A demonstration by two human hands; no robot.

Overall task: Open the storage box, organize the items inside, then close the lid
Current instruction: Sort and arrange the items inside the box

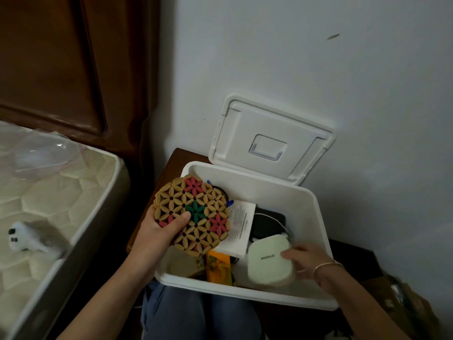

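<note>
A person kneeling at a low wooden table [171,165] sorts through a white storage box [316,217], which stands open on the table with its lid [269,133] tipped back against the pale wall [294,57]. The left hand [157,231] grips a round woven mat [196,214] patterned with tan, red and green flowers, thumb pressed on its face, and holds it tilted above the box's left side. The right hand [306,261], a thin bracelet [326,265] at the wrist, curls its fingers round a pale green rounded case [267,261] at the near right of the box. Inside lie a white printed leaflet [241,224], an orange packet [218,266] against the near wall and a black object [267,222] crossed by a white cord — its nature cannot be told. To the left, a quilted mattress [49,197] carries a small white plush toy [22,236].
</note>
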